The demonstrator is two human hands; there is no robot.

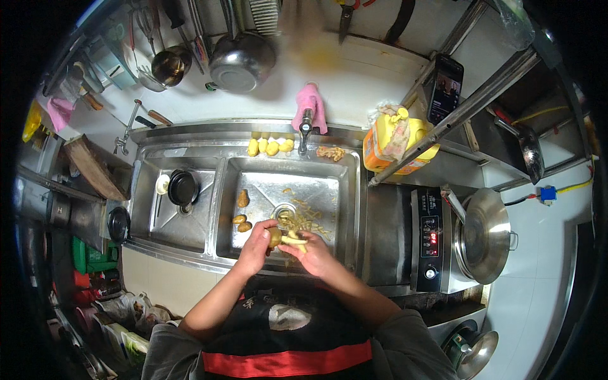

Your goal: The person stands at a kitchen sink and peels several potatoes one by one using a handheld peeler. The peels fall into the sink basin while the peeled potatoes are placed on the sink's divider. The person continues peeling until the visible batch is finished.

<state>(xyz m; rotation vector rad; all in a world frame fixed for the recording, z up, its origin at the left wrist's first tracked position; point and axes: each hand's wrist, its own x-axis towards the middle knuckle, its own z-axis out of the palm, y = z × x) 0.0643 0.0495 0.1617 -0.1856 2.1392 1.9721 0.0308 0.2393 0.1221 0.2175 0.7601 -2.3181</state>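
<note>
Over the near edge of the right sink basin (237, 171), my left hand (255, 248) holds a potato (274, 237). My right hand (311, 252) is closed around a pale yellow-handled tool (294, 241), probably a peeler; its working end is at the potato and too small to make out. Below them, peelings (304, 219) lie around the drain and to its right. Several unpeeled potatoes (243, 198) rest at the basin's left side. Peeled yellow potatoes (272, 147) sit in a row on the back ledge, left of the faucet (305, 127). A ginger root (330, 153) lies right of it.
The left basin holds black bowls (183, 187) and a light ladle (162, 184). A yellow-orange jug (380, 147) stands behind the right corner. Further right are an induction cooker (429, 242) and a steel wok (487, 235). Pans and utensils hang on the back wall.
</note>
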